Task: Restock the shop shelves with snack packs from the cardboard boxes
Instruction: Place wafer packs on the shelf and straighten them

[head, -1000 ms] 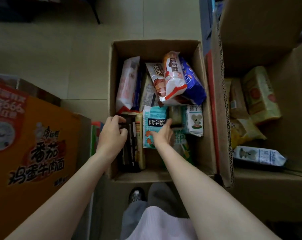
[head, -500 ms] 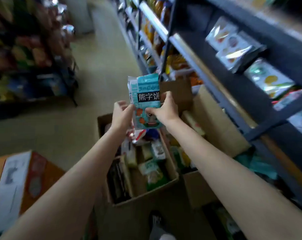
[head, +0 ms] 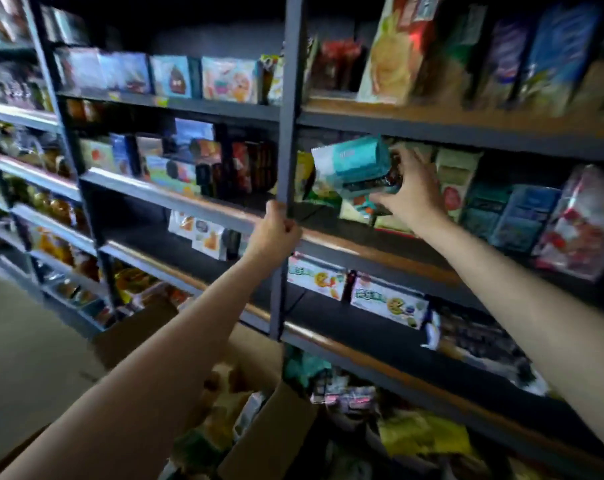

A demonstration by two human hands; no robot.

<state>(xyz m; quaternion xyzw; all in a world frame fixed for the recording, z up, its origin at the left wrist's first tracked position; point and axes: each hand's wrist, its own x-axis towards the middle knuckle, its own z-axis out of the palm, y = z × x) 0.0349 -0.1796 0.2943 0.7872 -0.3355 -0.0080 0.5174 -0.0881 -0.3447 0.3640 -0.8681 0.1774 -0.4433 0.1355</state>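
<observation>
- The right hand (head: pixel 409 194) is raised to a middle shelf (head: pixel 380 249) to the right of the dark upright post (head: pixel 288 133); its fingers and thumb are curled round a teal snack pack (head: pixel 354 168), which is gripped at its right end.
- The teal snack pack is held tilted, its left end higher, above the shelf board and in front of green and yellow packs (head: pixel 323 194) already standing there; whether it touches them cannot be told because of blur.
- The left hand (head: pixel 276 233) is closed round the upright post at the level of the same shelf's front edge, with the fingers wrapped about the metal.
- To the right of the held pack, a row of dark blue boxes (head: pixel 511 216) and a red-and-white bag (head: pixel 584 223) are seen on the same shelf.
- On the shelf below, white boxes with cartoon print (head: pixel 387 301) are stood side by side.
- At the bottom of the view, an open cardboard box (head: pixel 266 431) is seen on the floor beside the shelving, with packs (head: pixel 421 434) lying in and near it; its contents are blurred.
</observation>
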